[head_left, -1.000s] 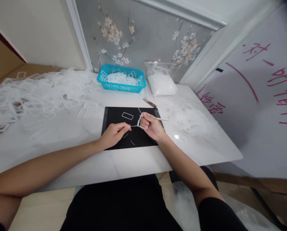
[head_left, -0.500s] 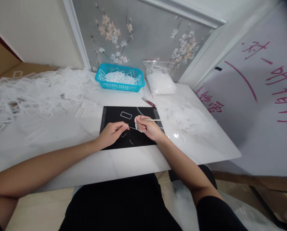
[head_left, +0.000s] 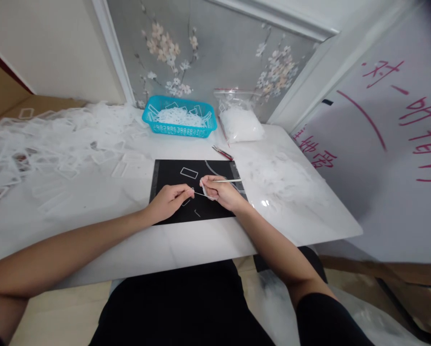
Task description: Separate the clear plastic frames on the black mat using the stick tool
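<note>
Over a black mat (head_left: 167, 169), my left hand (head_left: 170, 201) pinches the left end of a thin white plastic frame (head_left: 203, 194) between thumb and forefinger. My right hand (head_left: 221, 191) is closed around the frame's other end, and its fingers hide part of it. A slim pale stick-like tool (head_left: 233, 180) also sits in the right hand, pointing out to the right; its working tip is hidden. Behind the hands, a white rectangular frame (head_left: 189, 168) lies flat on the mat. Thin white scraps (head_left: 197, 213) lie nearer the front edge.
A blue basket (head_left: 179, 129) of white pieces stands at the back, beside a clear bag (head_left: 242, 125) of white bits. Red-handled pliers (head_left: 222, 153) lie behind the mat. Many white frames (head_left: 74, 134) are heaped left; translucent pieces (head_left: 287, 178) spread right.
My right hand has shifted slightly left, and the pale tool has tilted a little with it. My left hand keeps its pinch, almost still.
</note>
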`<state>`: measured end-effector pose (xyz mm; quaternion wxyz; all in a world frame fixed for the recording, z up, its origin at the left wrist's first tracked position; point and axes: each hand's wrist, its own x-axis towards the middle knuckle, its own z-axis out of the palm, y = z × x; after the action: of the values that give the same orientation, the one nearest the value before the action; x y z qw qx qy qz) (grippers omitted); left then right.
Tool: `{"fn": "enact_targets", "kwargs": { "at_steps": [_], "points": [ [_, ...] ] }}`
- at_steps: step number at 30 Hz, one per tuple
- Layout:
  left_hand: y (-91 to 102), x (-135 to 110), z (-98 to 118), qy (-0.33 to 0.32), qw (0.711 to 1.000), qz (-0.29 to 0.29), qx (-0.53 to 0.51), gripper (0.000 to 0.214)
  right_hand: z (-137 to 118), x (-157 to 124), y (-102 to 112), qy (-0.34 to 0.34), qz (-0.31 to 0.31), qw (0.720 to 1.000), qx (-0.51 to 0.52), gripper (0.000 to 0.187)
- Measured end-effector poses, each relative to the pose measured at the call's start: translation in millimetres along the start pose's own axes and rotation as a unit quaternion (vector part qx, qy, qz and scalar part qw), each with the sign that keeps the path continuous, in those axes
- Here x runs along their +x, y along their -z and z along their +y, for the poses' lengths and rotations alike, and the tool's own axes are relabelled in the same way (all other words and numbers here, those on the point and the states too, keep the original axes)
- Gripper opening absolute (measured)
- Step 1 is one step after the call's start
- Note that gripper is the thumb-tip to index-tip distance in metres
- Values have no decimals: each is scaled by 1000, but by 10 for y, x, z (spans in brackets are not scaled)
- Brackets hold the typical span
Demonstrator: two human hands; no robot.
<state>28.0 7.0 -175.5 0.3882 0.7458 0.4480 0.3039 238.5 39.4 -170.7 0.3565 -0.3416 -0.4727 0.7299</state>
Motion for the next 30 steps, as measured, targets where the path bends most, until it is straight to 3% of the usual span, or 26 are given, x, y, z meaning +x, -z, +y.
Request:
{"fn": "enact_targets", "kwargs": {
  "at_steps": [12,22,26,30],
  "points": [
    [35,14,-36,-6,999,20,-33,36,-4,12,-7,-22,6,1000,-20,18],
    [36,16,0,-95,977,-124,-142,37,13,3,14,-29,1,999,-15,24],
    [31,5,12,-79,962,-182,-187,36,14,7,35,-31,-11,999,-11,25],
    [36,9,-3,-63,964,-206,-153,39,10,5,41,-32,-22,999,-12,27]
  ]
}}
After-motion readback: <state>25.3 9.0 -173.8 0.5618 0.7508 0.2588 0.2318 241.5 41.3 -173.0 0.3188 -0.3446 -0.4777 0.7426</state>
